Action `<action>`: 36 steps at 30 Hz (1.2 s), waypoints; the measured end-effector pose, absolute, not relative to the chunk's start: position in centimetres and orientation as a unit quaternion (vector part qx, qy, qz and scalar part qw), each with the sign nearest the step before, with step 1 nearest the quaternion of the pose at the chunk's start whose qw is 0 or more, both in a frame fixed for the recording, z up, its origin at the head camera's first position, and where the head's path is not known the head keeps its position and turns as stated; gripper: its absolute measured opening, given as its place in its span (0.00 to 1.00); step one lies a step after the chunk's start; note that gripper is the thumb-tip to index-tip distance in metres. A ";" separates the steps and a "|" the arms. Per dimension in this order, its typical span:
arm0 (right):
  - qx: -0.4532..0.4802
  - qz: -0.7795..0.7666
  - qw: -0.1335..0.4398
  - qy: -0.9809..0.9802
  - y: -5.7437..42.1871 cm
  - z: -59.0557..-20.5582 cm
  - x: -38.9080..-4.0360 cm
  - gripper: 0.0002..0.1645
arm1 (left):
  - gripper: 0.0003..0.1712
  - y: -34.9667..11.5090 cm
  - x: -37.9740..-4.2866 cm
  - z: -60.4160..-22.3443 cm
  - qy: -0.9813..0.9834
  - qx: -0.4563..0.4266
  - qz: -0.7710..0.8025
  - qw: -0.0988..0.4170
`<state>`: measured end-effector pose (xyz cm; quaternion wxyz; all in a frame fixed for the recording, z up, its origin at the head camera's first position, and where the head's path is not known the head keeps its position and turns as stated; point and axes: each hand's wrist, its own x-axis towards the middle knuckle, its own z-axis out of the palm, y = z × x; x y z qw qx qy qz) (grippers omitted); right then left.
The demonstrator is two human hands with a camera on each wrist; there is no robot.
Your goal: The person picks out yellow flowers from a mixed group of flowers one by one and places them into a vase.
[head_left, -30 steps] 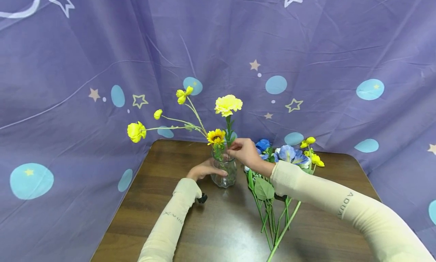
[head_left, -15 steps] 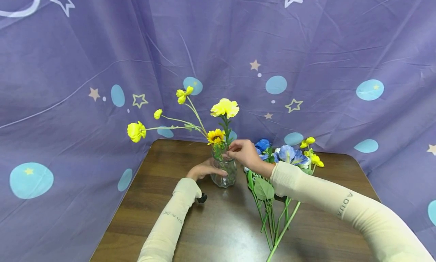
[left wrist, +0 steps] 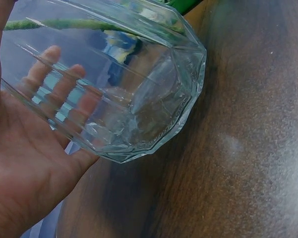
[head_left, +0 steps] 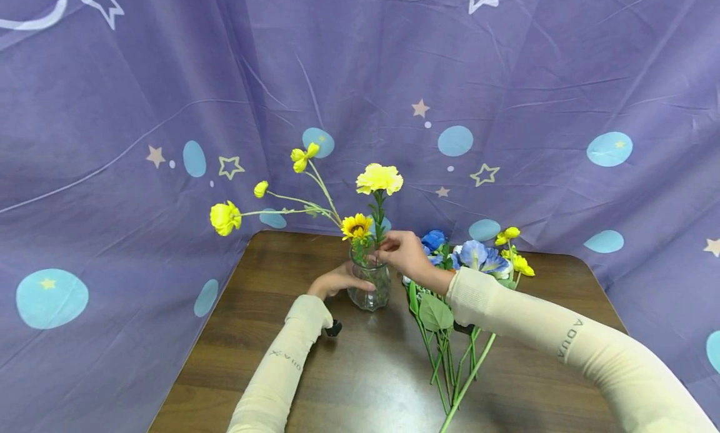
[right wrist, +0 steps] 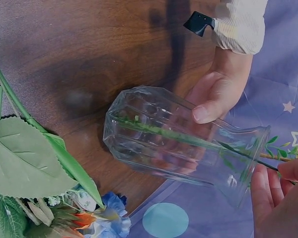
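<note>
A clear ribbed glass vase (head_left: 371, 293) stands on the table, and my left hand (head_left: 339, 279) wraps around its side, thumb in front. Through the glass, in the left wrist view, the fingers (left wrist: 67, 94) show behind the vase (left wrist: 139, 114). At the mouth, my right hand (head_left: 404, 253) pinches the stem of a yellow carnation (head_left: 379, 179), whose head stands upright above. In the right wrist view its thin dark stem passes between thumb and fingers into the vase neck (right wrist: 243, 158). A small sunflower (head_left: 357, 226) and a branching yellow-flowered stem (head_left: 225, 218) leaning left share the vase.
To the right of the vase lies a pile of artificial flowers, with blue blooms (head_left: 475, 253), yellow blooms (head_left: 522, 263), a broad leaf (head_left: 435, 312) and long green stems (head_left: 469, 383) toward the front. A patterned purple curtain (head_left: 349, 64) hangs behind the brown table (head_left: 360, 370).
The carnation has sunk slightly; its head tipped left, then swung back right. My right hand has shifted only a little at the vase mouth. My left hand has kept its grip.
</note>
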<state>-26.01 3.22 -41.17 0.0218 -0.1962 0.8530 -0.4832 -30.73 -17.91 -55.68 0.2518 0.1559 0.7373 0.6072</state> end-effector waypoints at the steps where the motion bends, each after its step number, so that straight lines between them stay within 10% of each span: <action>1: -0.196 -0.482 0.023 0.854 3.2 -41.2 -26.0 0.03 | 0.45 -17.9 -30.7 -55.6 0.739 0.153 0.606 0.253; 36: -0.219 -0.484 -0.001 0.847 3.2 -41.7 -26.2 0.04 | 0.45 -17.8 -30.4 -55.3 0.737 0.153 0.608 0.253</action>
